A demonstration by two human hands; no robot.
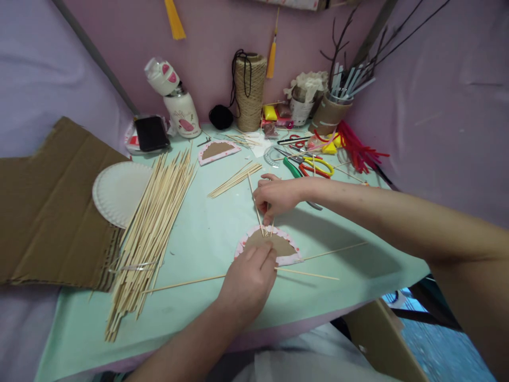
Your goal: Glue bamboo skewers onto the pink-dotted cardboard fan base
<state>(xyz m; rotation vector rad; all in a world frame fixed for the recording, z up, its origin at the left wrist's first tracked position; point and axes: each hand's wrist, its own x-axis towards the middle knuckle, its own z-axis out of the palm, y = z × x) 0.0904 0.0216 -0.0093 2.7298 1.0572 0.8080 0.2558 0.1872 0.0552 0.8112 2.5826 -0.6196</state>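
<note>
A cardboard half-circle (pixel 280 245) with a white, red-dotted edging lies in front of me on the table. My left hand (pixel 248 273) grips its near side, fingers closed over the middle and thumb out of sight. Bamboo skewers (pixel 182 284) stick out sideways from under and beside this hand. Just beyond the curved edge, my right hand (pixel 276 197) is closed in a pinch round thin skewers that stand up from the half-circle. Its fingertips partly hide where they hold. A second edged half-circle (pixel 218 152) lies farther back.
Left are a large bundle of skewers (pixel 155 228), a paper plate (pixel 119 193) and corrugated cardboard (pixel 51 212). A small skewer pile (pixel 234 180) lies mid-table. Pliers and scissors (pixel 308 167) sit beyond my right forearm. A twine cone (pixel 251 93) and a bottle (pixel 183 114) stand behind.
</note>
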